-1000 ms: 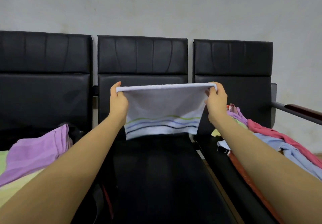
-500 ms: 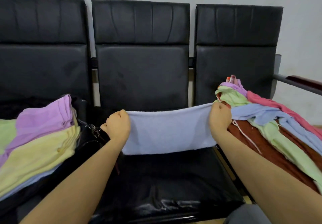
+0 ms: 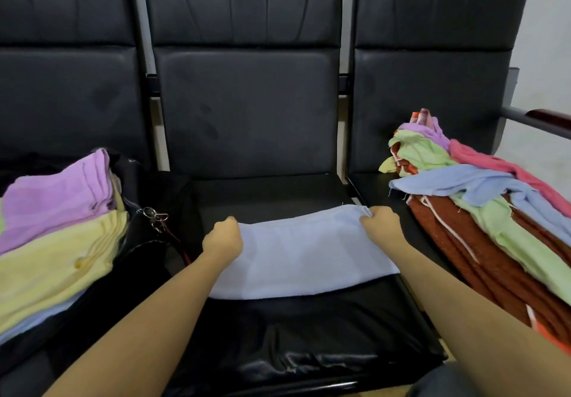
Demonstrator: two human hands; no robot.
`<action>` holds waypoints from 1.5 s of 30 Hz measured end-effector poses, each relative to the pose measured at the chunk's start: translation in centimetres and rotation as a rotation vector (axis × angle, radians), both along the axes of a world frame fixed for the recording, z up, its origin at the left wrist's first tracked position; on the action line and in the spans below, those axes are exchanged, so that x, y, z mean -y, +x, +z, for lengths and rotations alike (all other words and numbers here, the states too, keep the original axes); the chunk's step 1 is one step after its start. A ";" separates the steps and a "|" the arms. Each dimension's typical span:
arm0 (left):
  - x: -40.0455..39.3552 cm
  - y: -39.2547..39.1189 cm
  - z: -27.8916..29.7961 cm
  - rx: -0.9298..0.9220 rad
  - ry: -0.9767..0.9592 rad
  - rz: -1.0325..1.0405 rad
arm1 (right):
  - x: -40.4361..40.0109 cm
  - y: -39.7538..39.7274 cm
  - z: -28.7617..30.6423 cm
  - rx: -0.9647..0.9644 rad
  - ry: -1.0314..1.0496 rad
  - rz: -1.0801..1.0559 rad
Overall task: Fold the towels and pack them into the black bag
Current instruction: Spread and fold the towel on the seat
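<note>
On the middle seat [image 3: 278, 328] the towel [image 3: 302, 260] lies flat, its far corners pinched by the left hand [image 3: 223, 240] and right hand [image 3: 380, 223]. Best to smooth it square to the seat's front edge before the next fold, then carry it to the bag [image 3: 145, 242] at left. Half a second earlier it hung just above the seat.
</note>
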State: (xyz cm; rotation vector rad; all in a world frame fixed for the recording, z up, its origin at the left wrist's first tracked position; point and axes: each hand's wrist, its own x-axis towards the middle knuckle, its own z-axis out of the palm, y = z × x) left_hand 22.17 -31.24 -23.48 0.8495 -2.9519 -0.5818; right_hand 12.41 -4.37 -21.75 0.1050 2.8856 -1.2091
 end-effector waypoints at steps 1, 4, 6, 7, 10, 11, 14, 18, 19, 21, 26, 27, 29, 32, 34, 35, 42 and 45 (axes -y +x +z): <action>0.0 0.0 -0.5 0.003 -0.019 -0.029 | 0.1 -0.1 -0.2 -0.021 0.024 0.006; -0.1 -0.1 -1.8 -0.009 -0.045 -0.158 | 0.6 -0.3 -0.7 -0.131 0.052 -0.013; 0.0 0.1 -1.9 -0.009 -0.117 -0.199 | 1.0 -0.5 -0.6 -0.185 0.046 -0.038; 0.1 0.2 -1.8 -0.028 -0.161 -0.184 | 1.2 -0.6 -0.5 -0.206 0.052 -0.051; 0.6 0.1 -1.2 -0.107 -0.310 -0.109 | 2.0 -1.3 -0.1 -0.282 0.101 -0.067; 0.9 -0.1 -1.1 -0.115 -0.357 -0.102 | 2.2 -1.6 0.0 -0.298 0.120 -0.068; 1.6 -0.8 -1.0 -0.094 -0.413 -0.112 | 2.8 -2.4 0.2 -0.303 0.171 -0.070; 1.1 -1.7 -1.9 0.002 -0.399 -0.132 | 3.1 -3.3 -0.6 -0.225 0.271 -0.007; 0.8 -1.7 -2.5 0.034 -0.398 -0.119 | 3.2 -3.2 -1.2 -0.232 0.350 0.044; 0.0 -1.4 -3.5 0.059 -0.414 -0.075 | 3.3 -2.6 -2.6 -0.277 0.481 0.120; -2.1 -0.3 -4.2 -0.051 -0.360 -0.007 | 4.2 -0.1 -4.4 -0.546 0.509 0.316; -2.5 -0.1 -4.2 -0.054 -0.311 0.005 | 4.6 0.3 -4.4 -0.517 0.489 0.404; -2.9 0.0 -4.2 -0.045 -0.195 0.016 | 5.2 0.9 -4.8 -0.339 0.421 0.585; -2.9 0.3 -4.5 -0.048 -0.066 0.028 | 4.9 1.0 -5.6 -0.189 0.578 0.747; -2.8 0.6 -4.8 -0.047 -0.045 0.029 | 4.0 0.7 -5.6 -0.178 0.689 0.731; -2.8 0.7 -4.9 -0.039 -0.047 0.027 | 3.4 0.6 -5.4 -0.194 0.708 0.697; -5.2 0.9 -5.5 0.007 -0.194 0.037 | 1.6 0.5 -4.3 -0.258 0.643 0.533; -5.9 0.8 -6.1 0.010 -0.240 0.076 | 2.4 1.1 -4.6 -0.281 0.704 0.503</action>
